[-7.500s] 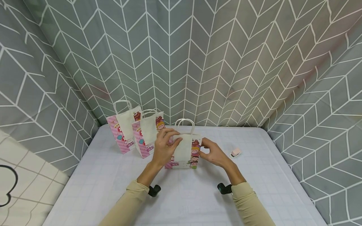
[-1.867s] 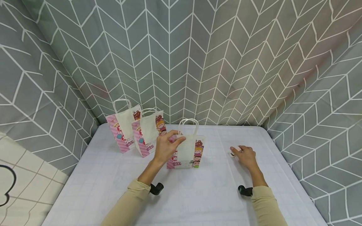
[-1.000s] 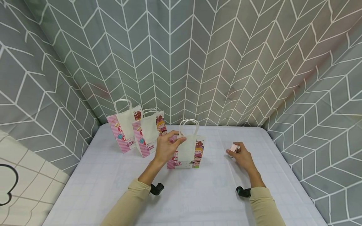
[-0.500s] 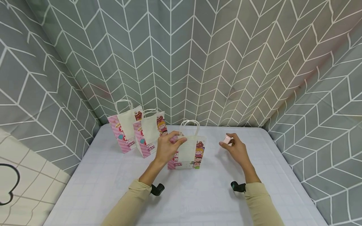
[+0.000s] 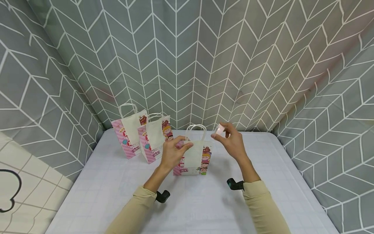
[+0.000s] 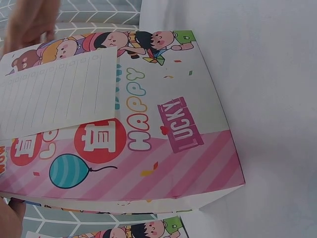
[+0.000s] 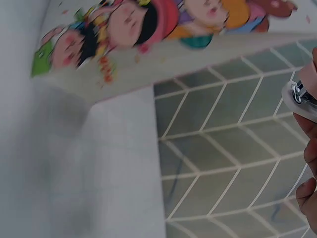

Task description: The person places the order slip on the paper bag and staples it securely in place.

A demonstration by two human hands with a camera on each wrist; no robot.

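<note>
A small party paper bag [image 5: 205,159] with twisted white handles stands upright on the table, printed with cartoon children and pink stripes. A white checklist sheet [image 6: 64,94] lies over its printed front. My left hand [image 5: 171,154] pinches the bag's upper left edge, thumb in front on the paper; in the left wrist view only a bit of that hand shows. My right hand [image 5: 233,143] holds a small pink and white mini stapler [image 5: 220,129] between thumb and fingers, raised to the right of the bag's top, apart from it. The right wrist view shows the stapler's white base and metal part.
Two similar paper bags, a nearer one [image 5: 153,136] and a farther one [image 5: 128,131], stand to the left, each with a white sheet on its front. A grey chevron-patterned curtain [image 5: 187,65] closes off the back and sides. A pale cloth covers the table [image 5: 198,208].
My right hand has left the bag, picked up the stapler from the table on the right, and brought it up and leftward toward the bag's top. My left hand keeps its pinch on the bag.
</note>
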